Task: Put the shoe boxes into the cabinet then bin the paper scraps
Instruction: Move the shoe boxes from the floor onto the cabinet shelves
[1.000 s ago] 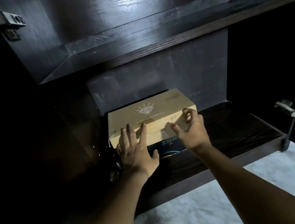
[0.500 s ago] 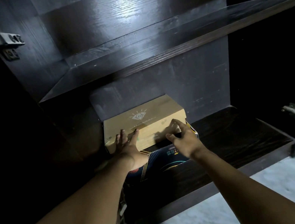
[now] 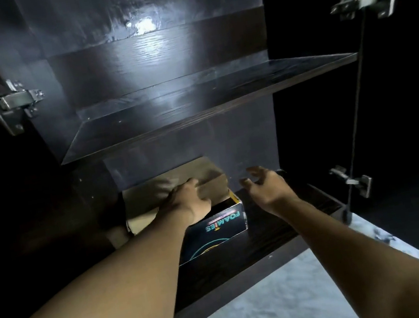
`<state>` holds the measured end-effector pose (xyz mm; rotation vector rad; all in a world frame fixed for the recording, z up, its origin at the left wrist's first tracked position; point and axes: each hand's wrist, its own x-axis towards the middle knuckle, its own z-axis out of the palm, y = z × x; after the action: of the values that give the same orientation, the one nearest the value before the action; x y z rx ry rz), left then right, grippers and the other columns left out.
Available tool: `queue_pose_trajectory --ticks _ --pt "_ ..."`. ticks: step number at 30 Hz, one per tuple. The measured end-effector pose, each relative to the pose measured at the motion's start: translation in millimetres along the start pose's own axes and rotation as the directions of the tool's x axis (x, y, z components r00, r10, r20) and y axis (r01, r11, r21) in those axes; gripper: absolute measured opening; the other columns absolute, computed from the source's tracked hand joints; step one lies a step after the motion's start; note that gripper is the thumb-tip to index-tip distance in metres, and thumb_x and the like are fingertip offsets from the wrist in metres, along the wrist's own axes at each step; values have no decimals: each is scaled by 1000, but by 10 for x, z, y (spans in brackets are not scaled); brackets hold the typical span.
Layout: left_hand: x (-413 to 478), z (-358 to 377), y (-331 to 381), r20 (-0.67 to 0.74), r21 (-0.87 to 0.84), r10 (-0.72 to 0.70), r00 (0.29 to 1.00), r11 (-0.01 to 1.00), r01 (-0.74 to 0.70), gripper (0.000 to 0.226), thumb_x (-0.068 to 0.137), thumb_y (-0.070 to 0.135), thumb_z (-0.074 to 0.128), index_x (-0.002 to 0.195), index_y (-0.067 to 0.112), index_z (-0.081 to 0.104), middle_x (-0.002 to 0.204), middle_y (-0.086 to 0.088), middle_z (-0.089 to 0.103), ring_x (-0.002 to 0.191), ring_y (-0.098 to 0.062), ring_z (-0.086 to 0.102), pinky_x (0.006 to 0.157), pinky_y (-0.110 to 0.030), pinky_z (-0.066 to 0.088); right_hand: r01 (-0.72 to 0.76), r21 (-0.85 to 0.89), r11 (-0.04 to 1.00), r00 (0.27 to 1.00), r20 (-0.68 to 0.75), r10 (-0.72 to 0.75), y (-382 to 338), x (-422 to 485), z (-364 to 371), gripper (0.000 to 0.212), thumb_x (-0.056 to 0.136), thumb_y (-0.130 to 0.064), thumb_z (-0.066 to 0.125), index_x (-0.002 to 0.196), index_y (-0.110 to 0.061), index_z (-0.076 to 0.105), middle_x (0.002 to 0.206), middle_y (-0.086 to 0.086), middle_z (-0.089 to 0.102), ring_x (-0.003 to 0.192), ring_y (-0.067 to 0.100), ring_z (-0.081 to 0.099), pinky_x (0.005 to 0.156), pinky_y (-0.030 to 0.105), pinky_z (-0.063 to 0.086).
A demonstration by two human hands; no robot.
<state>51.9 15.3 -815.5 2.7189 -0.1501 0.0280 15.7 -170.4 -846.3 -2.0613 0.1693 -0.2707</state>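
Inside the dark wood cabinet (image 3: 156,56), two shoe boxes sit stacked at the back left of the lower shelf (image 3: 283,218). A tan box (image 3: 153,196) lies on top of a dark box (image 3: 222,221) whose front reads "FOAMIES" upside down. The dark box juts out a little further forward than the tan one. The hands are apart. The left hand (image 3: 188,203) lies on the tan box at its front top edge with fingers bent, but blur makes it impossible to tell whether it grips or only pushes. The right hand (image 3: 265,187) hangs in the air just right of the boxes, touching neither, its fingers spread and loosely curled around nothing. An upper shelf (image 3: 193,103) spans the cabinet above. Metal hinges show on the left side (image 3: 16,99) and the right (image 3: 368,0). A white marbled surface (image 3: 271,310) lies below the cabinet front.
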Motion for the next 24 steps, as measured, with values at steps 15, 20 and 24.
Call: queue_pose_trajectory --ticks 15,20,24 --pt "-1505 472 1814 188 -399 592 784 775 -490 45 92 20 58 136 15 51 116 -12 63 106 -29 61 80 -26 45 -402 -371 837 876 -423 233 207 -2119 -1760 47 94 -49 50 137 -28 53 130 0 65 117 23 61 95 35 49" --pt "-2230 851 2130 264 -468 690 674 703 -536 55 84 42 57 137 28 50 114 -2 63 100 -23 62 89 -37 53 -520 -332 787 788 -541 292 582 -3230 -2044 49 97 -47 53 139 -23 52 139 4 59 125 24 56 102 37 45" --pt "-2906 1311 2350 361 -556 736 573 663 -501 60 80 44 57 138 29 49 108 1 63 100 -23 62 87 -39 54 -633 -208 746 656 -655 374 956 -4105 -2215 46 95 -46 56 135 -22 55 131 7 64 119 26 61 98 40 48"
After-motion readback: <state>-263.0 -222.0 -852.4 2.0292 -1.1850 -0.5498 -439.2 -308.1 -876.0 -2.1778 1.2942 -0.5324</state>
